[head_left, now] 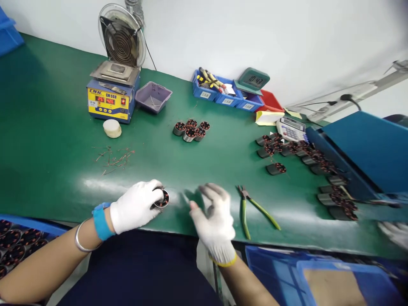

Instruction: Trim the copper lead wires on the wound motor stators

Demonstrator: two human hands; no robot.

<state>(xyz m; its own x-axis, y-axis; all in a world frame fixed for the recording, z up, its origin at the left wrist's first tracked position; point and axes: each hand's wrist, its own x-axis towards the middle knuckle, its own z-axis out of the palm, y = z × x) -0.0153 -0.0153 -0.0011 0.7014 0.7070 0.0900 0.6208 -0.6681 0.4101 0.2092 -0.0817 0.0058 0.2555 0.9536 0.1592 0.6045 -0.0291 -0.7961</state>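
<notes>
Left hand [137,206], white-gloved, is gripping a copper-wound cylinder [165,198] close to the near edge of the green bench [63,170]. The wound end is facing up toward the camera, so the long axis is running roughly upright; exact tilt is uncertain, since the glove is covering the left side and much of the wall. Left fingers are curling closely around the piece, their tips pressing at its rim. Right hand [215,216] is hovering to its right, well apart from the cylinder, thumb standing away from half-bent fingers (motion blur here; whether anything thin is being pinched cannot be made out). Green-handled pliers [245,194] are lying just right of that hand, nose pointing toward the far side, handles splaying toward the person. Five similar cylinders [190,134] are standing in a cluster farther back. Loose wire clippings [116,160] are lying to the left, in front of a round pale pad [112,128].
</notes>
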